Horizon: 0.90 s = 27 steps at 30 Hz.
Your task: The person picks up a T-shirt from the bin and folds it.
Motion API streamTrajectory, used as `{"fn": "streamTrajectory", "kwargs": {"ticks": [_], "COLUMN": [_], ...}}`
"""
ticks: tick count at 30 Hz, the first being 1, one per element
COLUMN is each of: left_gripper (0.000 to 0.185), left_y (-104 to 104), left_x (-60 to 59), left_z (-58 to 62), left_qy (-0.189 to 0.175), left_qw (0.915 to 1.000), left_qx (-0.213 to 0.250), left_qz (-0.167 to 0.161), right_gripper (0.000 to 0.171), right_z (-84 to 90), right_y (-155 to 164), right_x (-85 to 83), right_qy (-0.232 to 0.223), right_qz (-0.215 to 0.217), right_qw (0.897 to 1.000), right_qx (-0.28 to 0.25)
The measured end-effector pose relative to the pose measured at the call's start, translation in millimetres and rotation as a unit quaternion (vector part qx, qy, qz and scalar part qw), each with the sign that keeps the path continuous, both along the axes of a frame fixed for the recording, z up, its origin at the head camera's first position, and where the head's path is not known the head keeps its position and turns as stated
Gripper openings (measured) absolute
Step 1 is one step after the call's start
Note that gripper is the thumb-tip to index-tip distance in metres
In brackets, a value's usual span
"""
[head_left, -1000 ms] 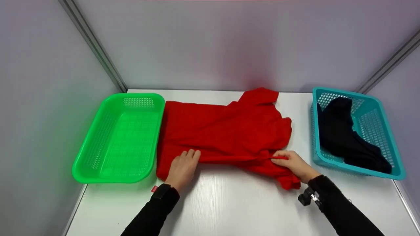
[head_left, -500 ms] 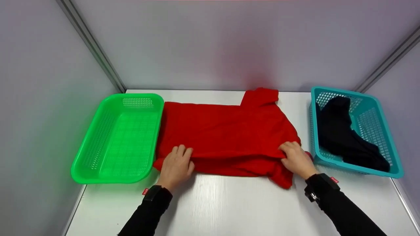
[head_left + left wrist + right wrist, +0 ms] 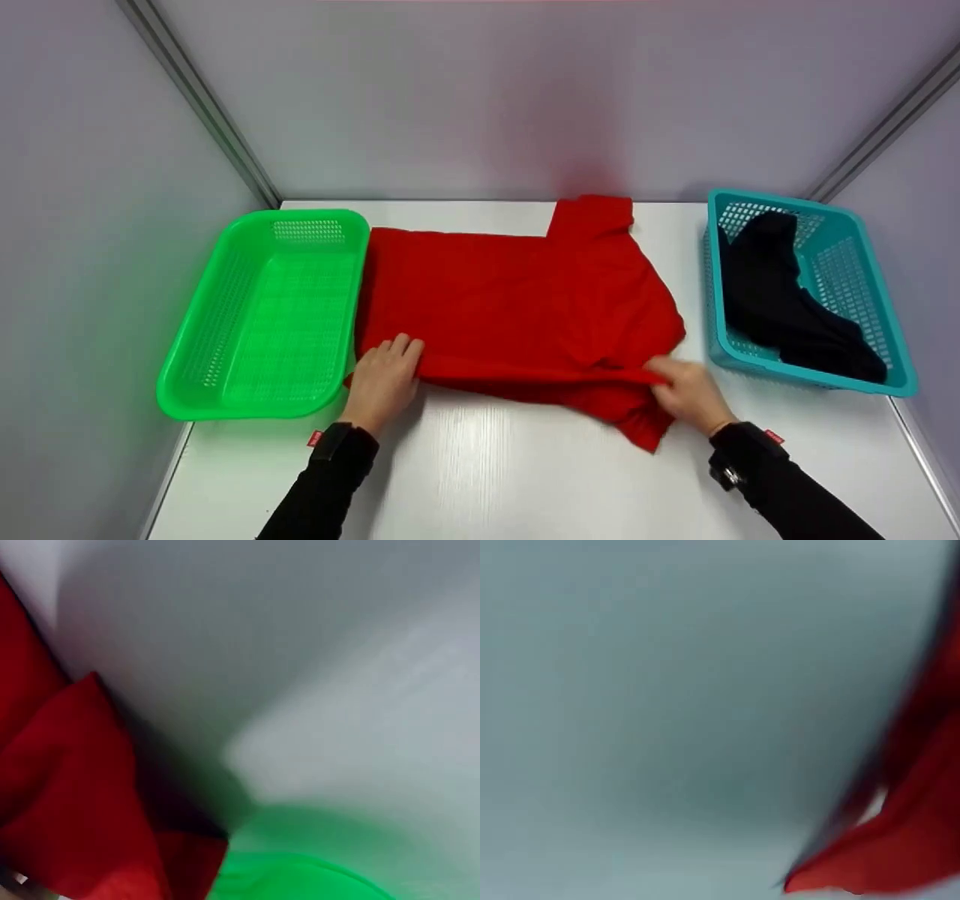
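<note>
A red T-shirt (image 3: pixel 487 300) lies sideways on the white table, its hem to the left and one short sleeve sticking out at the back. At its near left corner my left hand (image 3: pixel 382 379) grips the cloth. My right hand (image 3: pixel 686 390) pinches the near edge by the shoulder, where the fabric bunches into a raised fold running between both hands. The other sleeve hangs toward me as a pointed flap. In the left wrist view, a folded corner of the shirt (image 3: pixel 82 795) fills the left side. The right wrist view shows a blurred red edge (image 3: pixel 900 855).
To the left, right against the shirt's hem, stands a green plastic basket (image 3: pixel 247 412). A blue basket (image 3: pixel 829 381) at the right holds a black garment (image 3: pixel 780 300). Pale panels (image 3: pixel 450 97) close off the back and both sides of the table (image 3: pixel 480 472).
Both hands have shifted along the near edge, the left one to the left and the right one to the right. The shirt's body has become flatter, and its bunched right end has spread.
</note>
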<state>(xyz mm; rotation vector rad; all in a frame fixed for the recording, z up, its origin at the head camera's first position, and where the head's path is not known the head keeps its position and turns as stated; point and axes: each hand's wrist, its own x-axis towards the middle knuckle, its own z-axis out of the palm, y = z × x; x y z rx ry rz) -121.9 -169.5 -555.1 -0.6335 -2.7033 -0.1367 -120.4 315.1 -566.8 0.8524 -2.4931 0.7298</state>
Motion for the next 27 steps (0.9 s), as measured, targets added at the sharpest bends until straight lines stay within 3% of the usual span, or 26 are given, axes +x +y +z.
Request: {"fn": "streamTrajectory", "kwargs": {"ticks": [2, 4, 8, 10, 11, 12, 14, 17, 19, 22, 25, 27], "left_gripper": [0.037, 0.039, 0.03, 0.026, 0.024, 0.023, 0.022, 0.02, 0.021, 0.03, 0.041, 0.041], "left_y": [-1, -2, 0, 1, 1, 1, 0, -3, -6, -8, -10, -10], "left_x": [-1.7, -3.3, -6.4, -7.4, -7.6, -7.9, -7.7, -7.1, -7.2, -7.8, -8.7, -8.7], "left_z": [3.5, 7.7, 14.4, 15.1, 15.2, 14.6, 12.8, 12.0, 12.5, 14.5, 15.3, 15.8], "left_qy": [0.01, 0.017, 0.037, 0.049, 0.053, 0.056, 0.054, 0.031, 0.002, -0.05, -0.077, -0.074], "left_qw": [0.9994, 0.9975, 0.9928, 0.991, 0.9904, 0.9902, 0.9907, 0.9938, 0.9957, 0.996, 0.9954, 0.9963], "left_qx": [0.024, 0.052, 0.099, 0.114, 0.118, 0.12, 0.119, 0.102, 0.091, 0.074, 0.056, 0.042], "left_qz": [0.025, 0.043, 0.055, 0.05, 0.047, 0.045, 0.038, 0.028, 0.018, 0.003, -0.008, -0.014], "right_gripper": [0.029, 0.03, 0.031, 0.032, 0.035, 0.038, 0.048, 0.053, 0.048, 0.055, 0.065, 0.052], "right_z": [17.0, 37.1, 62.6, 63.0, 60.8, 57.3, 48.1, 37.8, 33.1, 26.4, 19.1, 16.0], "right_y": [0, -3, -21, -35, -43, -51, -64, -78, -83, -83, -77, -73], "right_x": [-4.0, -8.1, -7.9, -3.3, 0.4, 4.2, 12.8, 24.4, 28.9, 31.1, 29.2, 26.6], "right_qy": [-0.044, -0.116, -0.289, -0.357, -0.38, -0.39, -0.388, -0.329, -0.278, -0.211, -0.133, -0.081], "right_qz": [-0.066, -0.094, -0.062, -0.035, -0.028, -0.015, 0.014, 0.07, 0.109, 0.139, 0.104, 0.042], "right_qw": [0.992, 0.97, 0.909, 0.884, 0.878, 0.882, 0.906, 0.941, 0.946, 0.942, 0.949, 0.958], "right_qx": [-0.101, -0.19, -0.294, -0.302, -0.291, -0.265, -0.169, 0.027, 0.13, 0.22, 0.266, 0.271]}}
